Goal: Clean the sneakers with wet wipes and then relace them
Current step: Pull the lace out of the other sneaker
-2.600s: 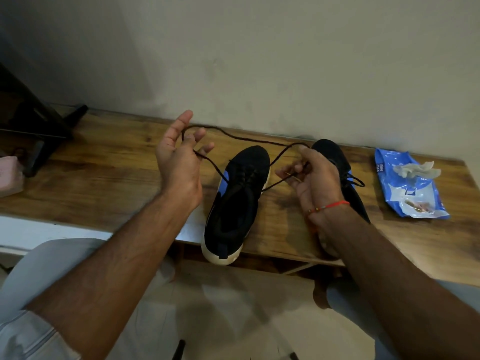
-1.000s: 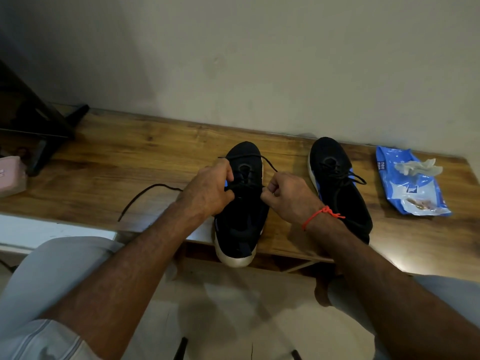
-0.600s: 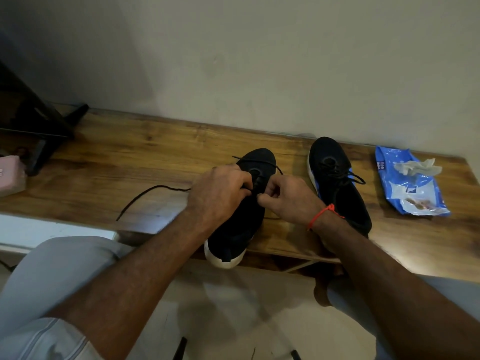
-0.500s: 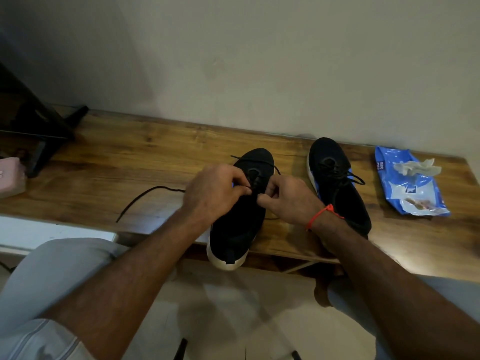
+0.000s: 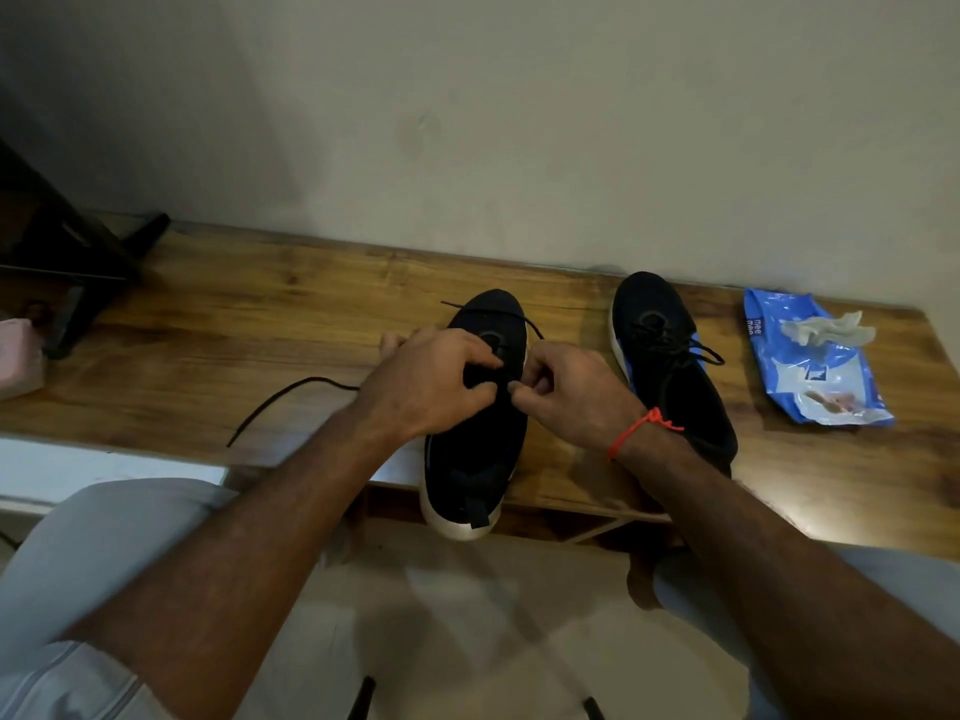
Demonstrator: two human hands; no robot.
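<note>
Since the earlier frames both hands have come down from the lifted lace onto the near sneaker, whose heel has swung slightly. On the wooden bench, that near sneaker lies toe toward the wall, heel overhanging the front edge; the second sneaker stands just right. The left hand curls over the eyelets, the right hand pinches the lace at the tongue. The free end trails left, nearer the left hand.

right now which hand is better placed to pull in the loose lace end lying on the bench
Left. The loose lace end trails off on the left hand's side; the right hand sits across the shoe.
</note>
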